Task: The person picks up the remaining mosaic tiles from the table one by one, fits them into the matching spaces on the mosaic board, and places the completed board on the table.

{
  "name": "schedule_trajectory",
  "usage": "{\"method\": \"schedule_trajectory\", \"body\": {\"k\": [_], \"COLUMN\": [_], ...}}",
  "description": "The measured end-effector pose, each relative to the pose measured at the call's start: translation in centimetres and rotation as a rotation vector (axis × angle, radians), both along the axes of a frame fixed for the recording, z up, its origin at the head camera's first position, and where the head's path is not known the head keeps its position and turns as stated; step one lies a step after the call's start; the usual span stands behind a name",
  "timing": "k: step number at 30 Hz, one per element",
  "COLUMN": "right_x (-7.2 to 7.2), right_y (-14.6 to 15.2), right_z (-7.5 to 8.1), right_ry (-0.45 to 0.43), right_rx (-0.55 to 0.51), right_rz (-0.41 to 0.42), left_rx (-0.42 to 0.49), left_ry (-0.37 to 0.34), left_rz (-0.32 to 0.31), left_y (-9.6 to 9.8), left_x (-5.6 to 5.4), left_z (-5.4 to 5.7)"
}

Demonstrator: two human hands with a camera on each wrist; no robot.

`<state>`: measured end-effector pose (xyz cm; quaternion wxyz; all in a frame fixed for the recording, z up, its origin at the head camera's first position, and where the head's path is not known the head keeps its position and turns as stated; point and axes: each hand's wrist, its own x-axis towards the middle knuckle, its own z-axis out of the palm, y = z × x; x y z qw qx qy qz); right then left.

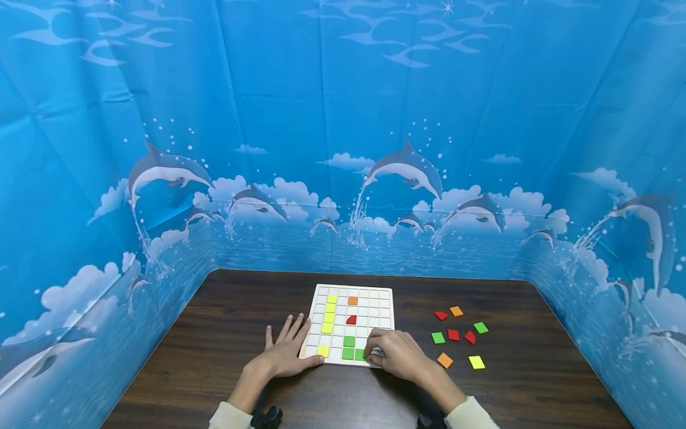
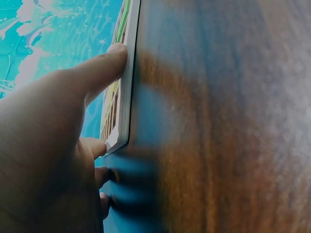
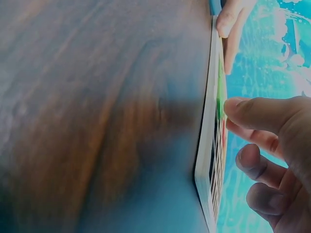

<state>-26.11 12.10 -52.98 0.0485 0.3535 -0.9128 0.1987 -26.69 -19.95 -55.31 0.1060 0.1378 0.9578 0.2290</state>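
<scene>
One curtain [image 1: 332,113]: blue with dolphins, beyond the desk's far edge and along both sides.
Desk [image 1: 514,381]: dark brown wood grain.
Board [image 1: 375,311]: white, gridded, lying flat, nearest the desk's far edge.
Left hand [image 1: 286,356]: fingers spread along the board's left edge, thumb at its near edge, beside a yellow tile [image 1: 323,351].
Right hand [image 1: 401,354]: fingers bent over the board's near-right corner, thumb and forefinger at a green tile [image 1: 360,355]; whether they pinch it, I cannot tell.
Loose tiles [image 1: 453,335]: red, orange, green and yellow, between board and desk's right edge.
</scene>
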Motion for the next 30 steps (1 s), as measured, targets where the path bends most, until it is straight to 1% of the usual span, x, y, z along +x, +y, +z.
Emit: {"method": "schedule_trajectory", "body": {"k": [1, 2, 4, 6, 7, 8, 9, 10, 12, 13, 14, 16, 17, 19, 22, 23, 26, 27, 30], "right_x": [0.1, 0.1, 0.2, 0.2, 0.3, 0.3, 0.3, 0.3, 0.4, 0.4, 0.4, 0.4, 0.4, 0.4, 0.4, 0.3, 0.2, 0.2, 0.0], "right_y": [0.1, 0.3, 0.7, 1.2, 1.4, 1.7, 1.9, 2.2, 2.7, 3.0, 3.3, 3.9, 4.3, 5.0, 6.2, 6.7, 8.0, 8.4, 9.8], "right_z": [0.1, 0.1, 0.3, 0.5, 0.5, 0.6, 0.7, 0.8, 0.9, 1.0, 1.1, 1.2, 1.3, 1.3, 1.3, 1.3, 1.3, 1.3, 1.2], "right_ry": [-0.003, -0.002, 0.006, 0.025, 0.033, 0.041, 0.049, 0.054, 0.063, 0.064, 0.062, 0.062, 0.068, 0.075, 0.1, 0.102, 0.105, 0.104, 0.096], "right_rx": [-0.002, -0.006, -0.018, -0.032, -0.037, -0.041, -0.043, -0.045, -0.044, -0.044, -0.042, -0.038, -0.037, -0.037, -0.04, -0.044, -0.046, -0.048, -0.048], "right_rz": [-0.006, -0.009, -0.017, -0.022, -0.025, -0.029, -0.034, -0.039, -0.057, -0.068, -0.081, -0.107, -0.121, -0.147, -0.186, -0.2, -0.243, -0.255, -0.297], "left_rx": [-0.002, -0.001, 0.006, 0.006, 0.008, 0.007, 0.004, -0.004, -0.016, -0.026, -0.041, -0.057, -0.049, -0.042, -0.007, -0.006, -0.009, -0.013, -0.01], "left_ry": [0.004, 0.006, 0.006, -0.008, -0.005, -0.014, -0.017, -0.02, -0.012, -0.014, -0.024, -0.025, -0.017, -0.026, -0.02, -0.014, -0.011, -0.004, -0.008], "left_rz": [-0.003, -0.002, -0.006, 0.002, -0.004, 0.0, 0.003, 0.009, 0.02, 0.023, 0.033, 0.036, 0.027, 0.018, 0.009, 0.003, 0.006, -0.001, 0.004], "left_y": [-0.1, 0.0, 0.0, 0.2, 0.1, 0.2, 0.2, 0.3, 0.2, 0.2, 0.3, 0.4, 0.3, 0.4, 0.3, 0.2, 0.2, 0.1, 0.1], "left_x": [0.0, 0.1, 0.1, 0.3, 0.3, 0.4, 0.4, 0.4, 0.1, 0.1, 0.2, 0.2, 0.1, 0.4, 0.4, 0.3, 0.2, 0.1, 0.1], "left_z": [-0.1, 0.1, 0.1, 0.6, 0.4, 0.8, 0.8, 0.8, 0.3, 0.3, 0.6, 0.7, 0.6, 1.3, 0.9, 0.6, 0.4, 0.1, 0.4]}}
